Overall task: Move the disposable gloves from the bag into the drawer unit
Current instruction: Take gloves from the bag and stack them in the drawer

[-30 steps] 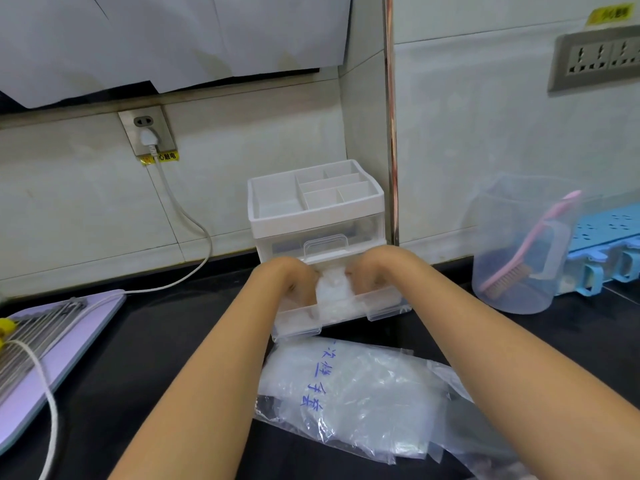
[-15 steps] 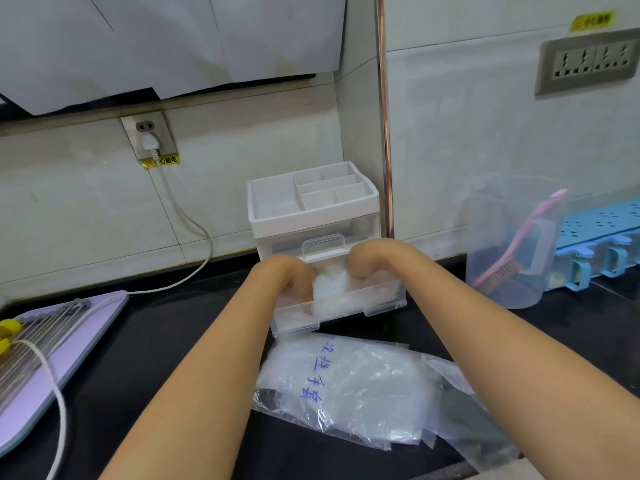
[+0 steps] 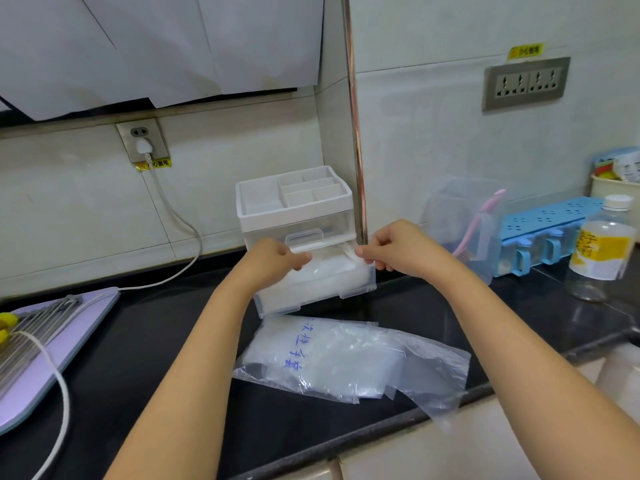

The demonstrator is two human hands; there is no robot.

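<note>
A white drawer unit (image 3: 294,206) stands against the wall, its clear lower drawer (image 3: 349,294) pulled out. A pile of translucent disposable gloves (image 3: 329,271) fills that drawer. My left hand (image 3: 272,259) rests on the pile's left side with fingers curled. My right hand (image 3: 394,247) pinches a glove edge at the drawer's right back corner. The clear plastic bag (image 3: 346,358) with blue writing lies flat on the black counter in front of the drawer, more gloves inside.
A clear measuring jug (image 3: 460,223) with a pink brush stands right of the unit, then a blue rack (image 3: 550,223) and a bottle (image 3: 601,247). A lilac tray (image 3: 52,344) with metal rods and a white cable (image 3: 180,230) lie left. The counter edge (image 3: 381,431) runs close below.
Both hands have lifted out of the drawer and spread apart to the pile's left and right sides. The camera has shifted, showing more of the right side.
</note>
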